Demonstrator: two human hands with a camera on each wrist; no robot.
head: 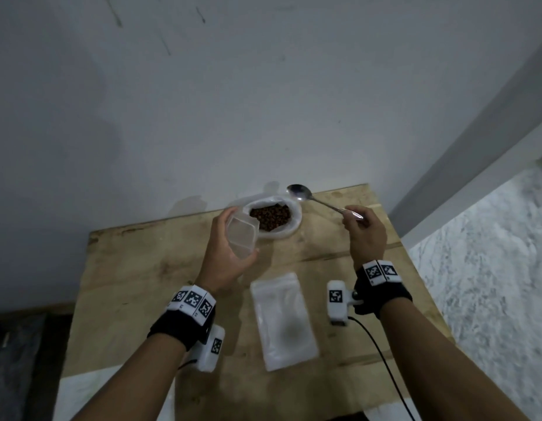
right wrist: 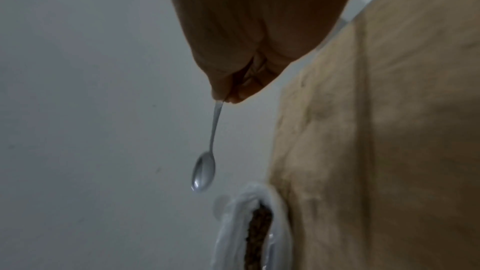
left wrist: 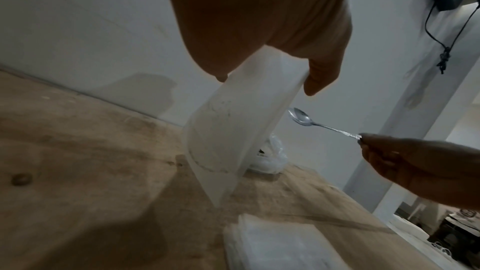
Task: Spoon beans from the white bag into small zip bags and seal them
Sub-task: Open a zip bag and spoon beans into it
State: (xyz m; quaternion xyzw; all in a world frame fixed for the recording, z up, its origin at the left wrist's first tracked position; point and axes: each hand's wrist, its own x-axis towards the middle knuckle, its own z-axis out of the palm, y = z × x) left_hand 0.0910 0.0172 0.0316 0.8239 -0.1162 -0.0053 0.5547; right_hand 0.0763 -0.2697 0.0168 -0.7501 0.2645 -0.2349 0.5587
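A white bag (head: 295, 218) rolled open and full of brown beans (head: 269, 216) sits at the far edge of the wooden table (head: 142, 284). My left hand (head: 225, 247) holds a small clear zip bag (head: 241, 237) upright with its mouth open, just left of the white bag; the zip bag (left wrist: 228, 130) looks empty. My right hand (head: 362, 229) pinches the handle of a metal spoon (head: 298, 191), whose empty bowl hovers above the white bag's far right rim. In the right wrist view the spoon (right wrist: 203, 171) hangs over the white bag (right wrist: 231, 223).
A stack of flat clear zip bags (head: 283, 320) lies on the table between my forearms. A grey wall stands right behind the table's far edge. The table's right edge drops to a speckled floor (head: 491, 253). A black cable (head: 385, 360) trails from my right wrist.
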